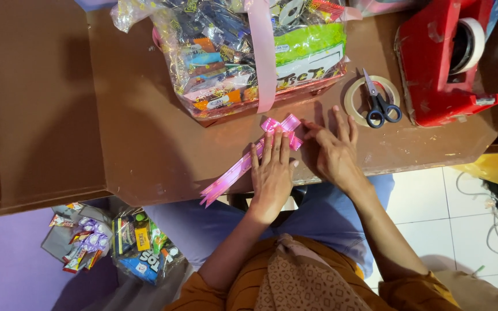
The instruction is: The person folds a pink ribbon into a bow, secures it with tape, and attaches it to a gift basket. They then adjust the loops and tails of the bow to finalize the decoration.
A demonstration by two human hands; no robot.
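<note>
Item: pink ribbon (243,166), taken here as the landmark, lying on the brown worktop (145,132) with one end gathered into a small bow-like bunch and its long tail running down-left past the worktop's near edge. Your left hand (273,173) lies flat on the ribbon, palm down, fingers stretched toward the bunched end; its grip is released, pressing rather than clasping. Your right hand (334,151) sits just right of the ribbon's bunched end, palm down and fingers spread, fingertips at or very near the pink loops; its grip is likewise released, closed on nothing. Directly beyond the ribbon, touching close to the bunch, stands a hamper of snack packets wrapped in clear film (243,52), with a pale pink band running down its front. To the right of the ribbon, past your right hand, a roll of tape (353,101) lies flat with blue-handled scissors (378,103) resting across it. Further right stands a red tape dispenser (439,63) holding a white roll. Below the ribbon and to its left, on the purple floor (7,265), lie loose snack packets (116,242)
</note>
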